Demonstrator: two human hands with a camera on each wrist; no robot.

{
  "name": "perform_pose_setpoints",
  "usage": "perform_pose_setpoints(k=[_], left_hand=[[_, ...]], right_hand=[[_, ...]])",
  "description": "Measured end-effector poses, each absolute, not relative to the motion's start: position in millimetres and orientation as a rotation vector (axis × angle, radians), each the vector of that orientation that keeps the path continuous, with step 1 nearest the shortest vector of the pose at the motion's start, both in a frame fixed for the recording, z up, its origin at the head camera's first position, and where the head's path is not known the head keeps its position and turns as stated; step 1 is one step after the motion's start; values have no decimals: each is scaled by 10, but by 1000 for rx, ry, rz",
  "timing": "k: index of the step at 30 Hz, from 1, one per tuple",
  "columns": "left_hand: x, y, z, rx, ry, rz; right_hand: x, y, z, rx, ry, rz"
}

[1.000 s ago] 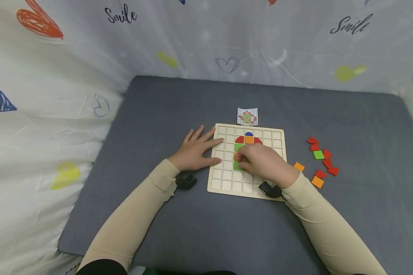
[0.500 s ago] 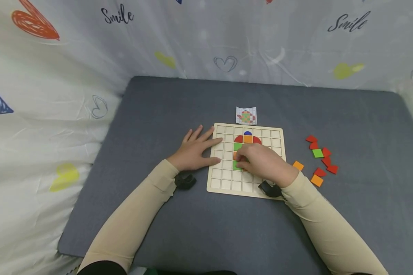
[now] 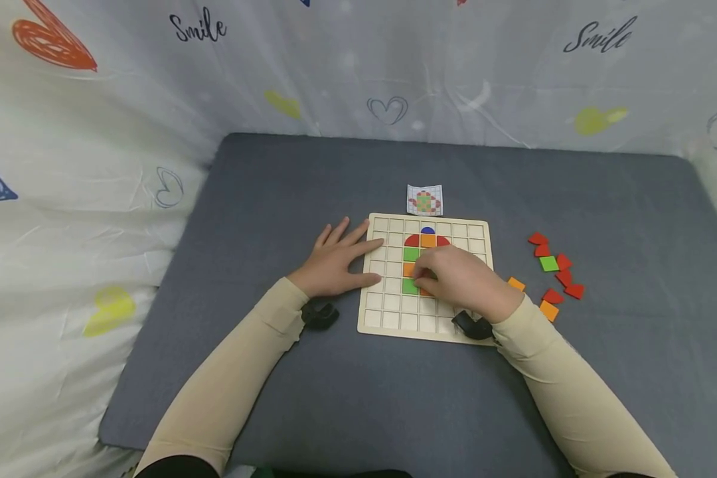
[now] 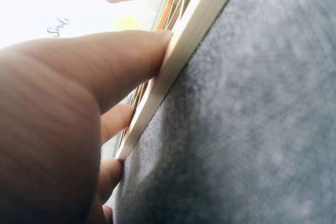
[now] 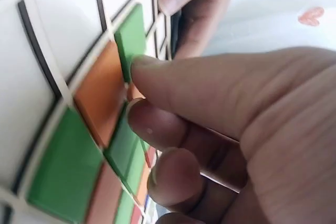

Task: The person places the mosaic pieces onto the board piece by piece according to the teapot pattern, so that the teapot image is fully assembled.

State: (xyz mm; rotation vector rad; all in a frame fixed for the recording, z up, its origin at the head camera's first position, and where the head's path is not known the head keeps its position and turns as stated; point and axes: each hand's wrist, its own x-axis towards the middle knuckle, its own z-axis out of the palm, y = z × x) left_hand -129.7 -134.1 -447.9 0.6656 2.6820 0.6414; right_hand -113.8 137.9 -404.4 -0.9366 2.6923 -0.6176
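Looks like the picture is partway built. The wooden grid board (image 3: pixel 391 320) is lying on the grey table (image 3: pixel 346 398), with the little pattern card (image 3: pixel 425 200) sitting just past its far edge. A blue half-round tile (image 3: pixel 427 230) is topping the design, a red quarter-round tile (image 3: pixel 412 240) is sitting on each side of an orange square (image 3: pixel 428 240), and green and orange squares are filling in below. Probably a fair bit left though: six red pieces (image 3: pixel 574 291), a green tile (image 3: pixel 548 263) and two orange tiles (image 3: pixel 548 311) are lying loose to the right of the board.

The left hand (image 3: pixel 333 265) is spreading its fingers and resting them on the board's left side. The right hand (image 3: pixel 459 279) is curling its fingers over the tiles, thumb and index tips close together; can't tell if they're pinching anything.

The head view is hiding what's under that hand, but the right wrist view is showing a green corner square (image 5: pixel 65 169) in the near row. The left wrist view is showing the left thumb (image 4: pixel 131 51) touching the board's rim, while the loose pile isn't showing in either wrist view.
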Motion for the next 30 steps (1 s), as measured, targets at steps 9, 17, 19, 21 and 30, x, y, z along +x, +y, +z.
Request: perform_pose_setpoints(k=[9,17,19,21,30], left_hand=[[-1303,-1345,-4456,662,2689,636],[-1293,-1340,-4473,656,2680,629],[-1293,-1341,-4478,653,2680,630],[-1291,-1341,-4480,654,2683,632],[-1298,-1340,-4480,657,2691,623]], right_hand=[[-1204,1609,-3858,-835,2731,-637],[-1202,1939,-3733,-697,2799,-623],[-1196,2021,-3737,-669,2805,-623],[-1192,2102,-3755,-652,2808,-625],[-1143,2377,-3824,-568,2807,-630]])
